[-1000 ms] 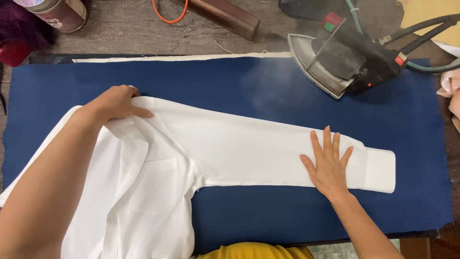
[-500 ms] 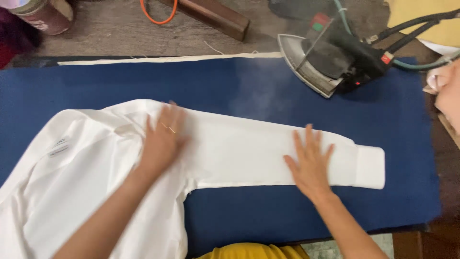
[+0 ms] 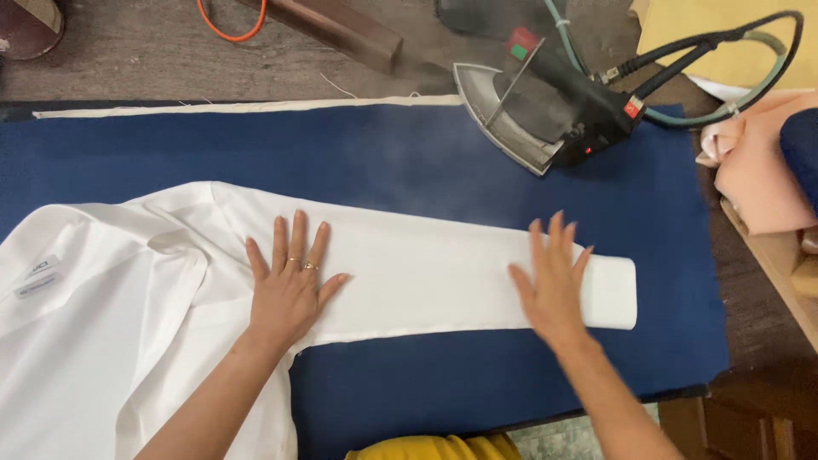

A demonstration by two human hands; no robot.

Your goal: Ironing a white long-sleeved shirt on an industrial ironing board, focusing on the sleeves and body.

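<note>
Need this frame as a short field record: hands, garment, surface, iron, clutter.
left hand: left hand flat, fingers spread, on the white shirt near the shoulder end of the sleeve
right hand: right hand flat on the sleeve near the cuff
grip: none, both palms open
surface: blue pad
iron: steam iron tipped on its side at the pad's far edge, apart from the shirt
clutter: pink cloth at right, orange cord at top

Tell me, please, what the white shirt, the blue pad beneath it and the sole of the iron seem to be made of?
White shirt: thin woven cloth, probably cotton or a blend, matte, creasing softly. Blue pad: matte fabric over padding, judging by its flat, dull surface. Sole of the iron: bare metal, grey with a dull sheen.
</note>
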